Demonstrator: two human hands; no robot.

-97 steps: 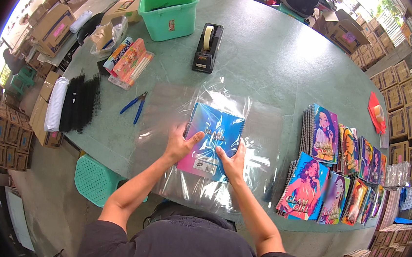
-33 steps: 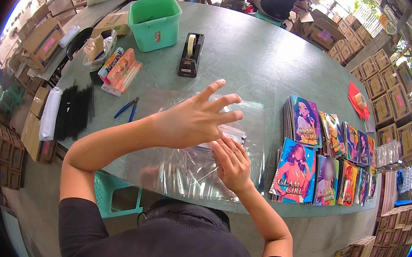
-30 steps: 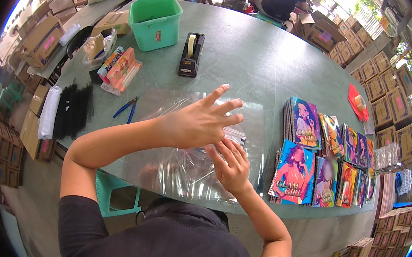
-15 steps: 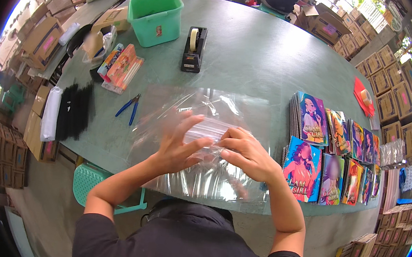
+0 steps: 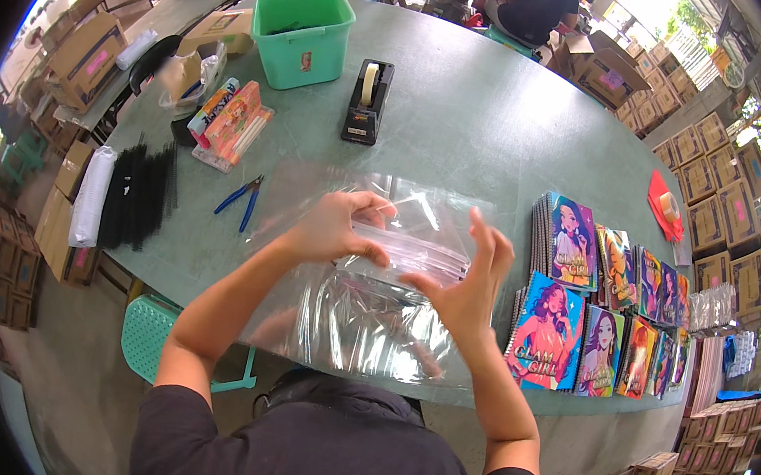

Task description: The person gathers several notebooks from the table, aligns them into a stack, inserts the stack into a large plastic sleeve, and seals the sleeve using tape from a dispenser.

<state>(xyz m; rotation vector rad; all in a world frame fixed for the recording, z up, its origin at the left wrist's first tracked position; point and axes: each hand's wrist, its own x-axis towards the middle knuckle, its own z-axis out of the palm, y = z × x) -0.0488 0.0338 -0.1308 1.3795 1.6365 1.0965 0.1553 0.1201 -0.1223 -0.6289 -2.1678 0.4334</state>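
A small bundle of whitish, see-through strips (image 5: 411, 251) lies on a large clear plastic sheet (image 5: 318, 332) in front of me. My left hand (image 5: 345, 225) curves about the bundle's left end, thumb over its near side and fingertips beyond its far side, with a gap between them. At the right end, my right hand (image 5: 472, 282) is spread, its fingers raised and its thumb near the bundle's near edge. Whether the strips are loose or inside a clear wrapper I cannot make out.
Spiral notebooks (image 5: 548, 334) stand in rows at right. A black tape dispenser (image 5: 367, 114), green bin (image 5: 302, 50), blue-handled pliers (image 5: 240, 203), packaged stationery (image 5: 236, 125) and black strips (image 5: 139, 203) lie ahead and left. A person (image 5: 541, 7) sits beyond the table.
My right hand has gone from bent fingers at the bundle to spread, raised fingers at its right end. The left hand has come in closer around the left end.
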